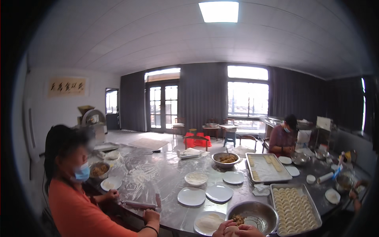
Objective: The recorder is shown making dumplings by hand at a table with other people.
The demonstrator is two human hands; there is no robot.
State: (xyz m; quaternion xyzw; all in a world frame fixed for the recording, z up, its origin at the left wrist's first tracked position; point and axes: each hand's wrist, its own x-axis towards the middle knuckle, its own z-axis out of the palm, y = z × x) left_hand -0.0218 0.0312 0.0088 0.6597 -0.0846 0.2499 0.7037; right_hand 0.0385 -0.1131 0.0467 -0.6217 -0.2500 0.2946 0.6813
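At the lower edge, my left hand (223,228) and my right hand (249,231) are close together. Both have their fingers closed on a round dumpling wrapper (232,230), pale and partly covered by the fingers. How far it is folded I cannot make out. Just beyond my hands is a large steel bowl (265,209), with a lump of brown filling (238,219) at its left side. Beside my left hand stands a white plate (203,220) with floury wrappers on it. Right of the bowl, a metal tray (312,203) holds rows of shaped dumplings.
White plates (191,196) and a bowl of filling (226,159) stand farther up the floury table (158,173). Behind them is a second tray (268,175), partly filled. A person in orange (90,205) sits at left near a rolling pin (138,205); another person (281,138) works at far right.
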